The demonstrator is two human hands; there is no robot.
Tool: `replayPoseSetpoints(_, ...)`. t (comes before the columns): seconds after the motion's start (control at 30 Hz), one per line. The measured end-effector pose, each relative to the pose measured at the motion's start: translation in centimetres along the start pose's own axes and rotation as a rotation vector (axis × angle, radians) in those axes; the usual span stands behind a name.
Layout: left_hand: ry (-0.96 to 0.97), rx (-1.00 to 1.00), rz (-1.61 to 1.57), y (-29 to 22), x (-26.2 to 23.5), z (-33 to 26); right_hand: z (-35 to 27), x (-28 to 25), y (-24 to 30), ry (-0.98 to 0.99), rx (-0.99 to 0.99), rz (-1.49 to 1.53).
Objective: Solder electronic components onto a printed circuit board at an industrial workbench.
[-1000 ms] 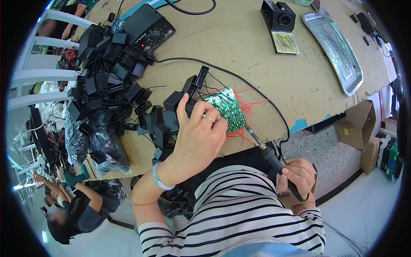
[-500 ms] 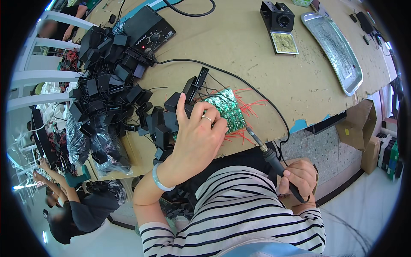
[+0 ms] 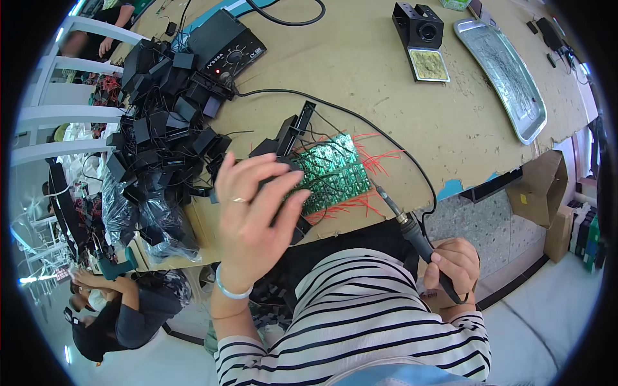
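My right hand (image 3: pixel 452 267) grips the handle of a soldering iron (image 3: pixel 418 241). The iron's tip points up and left, close to the right corner of a green circuit board panel (image 3: pixel 338 174). Red wires (image 3: pixel 383 161) stick out from the panel's edges, and thin black wires run across it. My left hand (image 3: pixel 254 202) is raised just left of the panel, its fingers apart and nothing visible in them. Behind those fingers are black plastic housings (image 3: pixel 293 132) with wires leading to the board; the hand hides some of them.
A heap of black housings (image 3: pixel 161 122) covers the left side of the table, beside a black soldering station (image 3: pixel 228 51). At the back right are an iron stand (image 3: pixel 421 29) with a sponge tray and a metal tray (image 3: pixel 505 80). The iron's cord (image 3: pixel 360 119) arcs across the table.
My left hand has moved left off the circuit board, and its fingers have spread, uncovering more of the panel. My right hand and the soldering iron have barely moved.
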State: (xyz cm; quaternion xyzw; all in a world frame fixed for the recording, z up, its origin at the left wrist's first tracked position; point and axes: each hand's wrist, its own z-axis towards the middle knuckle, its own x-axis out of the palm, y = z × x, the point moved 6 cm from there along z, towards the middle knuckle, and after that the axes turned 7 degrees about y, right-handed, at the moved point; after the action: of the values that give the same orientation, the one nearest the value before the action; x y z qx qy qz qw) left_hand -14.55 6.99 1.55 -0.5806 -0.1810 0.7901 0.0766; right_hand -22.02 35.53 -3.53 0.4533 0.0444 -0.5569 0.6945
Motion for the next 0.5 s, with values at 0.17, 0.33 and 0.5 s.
replayPoseSetpoints(0.17,-0.515,-0.385,0.213,5.1,-4.9,-6.0,0.8,-0.2,0.1,-0.008,0.022,-0.009)
replayPoseSetpoints(0.33,-0.425,-0.876,-0.078,14.7,-1.2,-13.6,0.6,-0.5,0.5,-0.005,0.03,-0.073)
replayPoseSetpoints(0.5,-0.352,-0.873,-0.317,15.4,1.1,-14.5,0.5,0.3,0.1,0.008,0.013,-0.049)
